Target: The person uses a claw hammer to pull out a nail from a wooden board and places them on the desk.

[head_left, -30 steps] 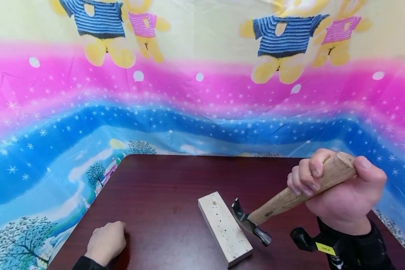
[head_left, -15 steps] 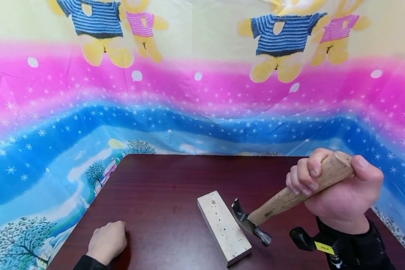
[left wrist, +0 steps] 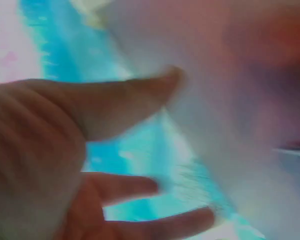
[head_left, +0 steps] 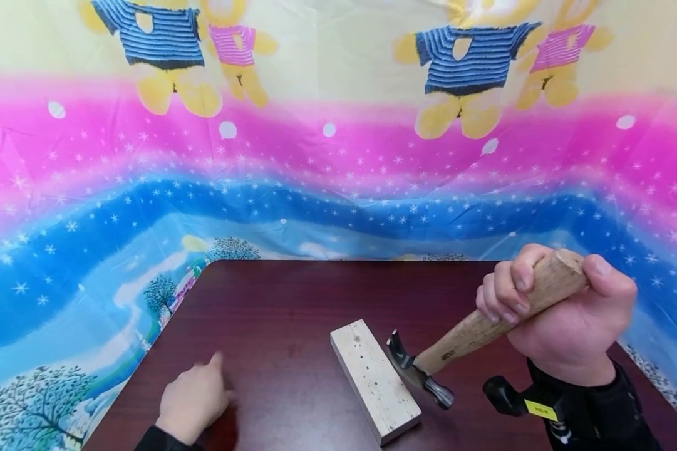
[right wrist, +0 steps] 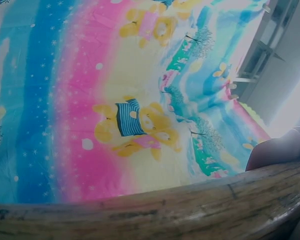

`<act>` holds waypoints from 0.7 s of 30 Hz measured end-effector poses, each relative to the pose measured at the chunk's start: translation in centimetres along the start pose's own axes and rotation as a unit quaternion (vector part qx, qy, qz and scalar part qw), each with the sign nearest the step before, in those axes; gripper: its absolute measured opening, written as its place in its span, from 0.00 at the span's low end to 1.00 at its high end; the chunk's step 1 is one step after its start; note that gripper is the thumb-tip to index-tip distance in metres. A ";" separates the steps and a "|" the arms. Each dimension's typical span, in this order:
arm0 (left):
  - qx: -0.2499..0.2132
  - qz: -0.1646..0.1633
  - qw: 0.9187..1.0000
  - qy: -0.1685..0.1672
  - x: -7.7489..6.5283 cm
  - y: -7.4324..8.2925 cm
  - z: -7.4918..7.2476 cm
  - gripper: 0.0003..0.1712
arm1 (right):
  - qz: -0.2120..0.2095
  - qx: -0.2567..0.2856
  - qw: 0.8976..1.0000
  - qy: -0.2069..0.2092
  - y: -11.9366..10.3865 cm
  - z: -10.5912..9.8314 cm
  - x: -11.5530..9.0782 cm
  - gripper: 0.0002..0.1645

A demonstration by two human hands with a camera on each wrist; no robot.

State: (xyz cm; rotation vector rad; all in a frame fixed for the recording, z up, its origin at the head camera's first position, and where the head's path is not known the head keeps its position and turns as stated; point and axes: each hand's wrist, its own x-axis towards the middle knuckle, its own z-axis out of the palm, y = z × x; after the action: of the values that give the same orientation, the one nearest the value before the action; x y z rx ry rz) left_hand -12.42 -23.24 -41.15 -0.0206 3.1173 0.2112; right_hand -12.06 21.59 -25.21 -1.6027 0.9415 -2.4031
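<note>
My right hand (head_left: pixel 569 338) grips a claw hammer (head_left: pixel 456 341) by its wooden handle, near the butt end. The handle slants down to the left. Its dark metal head (head_left: pixel 411 369) hangs low, overlapping the right edge of a pale wooden block (head_left: pixel 374 382) in the head view. Small dark holes or marks dot the block's top. Across the bottom of the right wrist view runs the wooden handle (right wrist: pixel 140 215). My left hand (head_left: pixel 194 398), blurred, is over the table left of the block and holds nothing; its thumb (left wrist: pixel 120 105) and two fingers stretch out straight in the left wrist view.
The dark red-brown table (head_left: pixel 270 300) has a rounded far-left corner. Behind it and along both sides hangs a printed cloth (head_left: pixel 315 163) with bears and snowflakes. A black wrist mount (head_left: pixel 532 404) with a yellow label sits at the right wrist.
My left hand has shifted a little to the right and away from me, and its curled fingers have stretched out. The right hand, hammer and block stay nearly where they were.
</note>
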 end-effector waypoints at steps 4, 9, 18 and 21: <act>-0.016 0.093 0.987 0.131 1.1 3.9 -1.7 0.67 | -0.003 0.004 1.000 -0.010 0.4 0.1 0.5 0.39; -0.141 0.273 0.920 0.242 2.3 8.8 -2.9 0.71 | -0.003 0.004 1.000 -0.006 1.5 0.3 1.2 0.36; -0.333 0.489 0.766 0.252 2.5 17.5 -3.5 0.80 | 0.003 -0.016 0.999 -0.028 2.7 0.6 2.4 0.35; -0.348 0.520 0.750 0.217 2.2 19.6 -3.1 0.85 | 0.006 -0.013 0.999 -0.034 3.0 0.8 2.7 0.35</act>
State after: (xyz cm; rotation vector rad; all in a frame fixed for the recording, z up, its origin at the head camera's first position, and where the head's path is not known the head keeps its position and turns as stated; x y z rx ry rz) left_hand -14.97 -4.22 -35.44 1.8628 2.7417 1.5063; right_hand -13.32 17.72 -24.48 -1.6714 0.9729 -2.3209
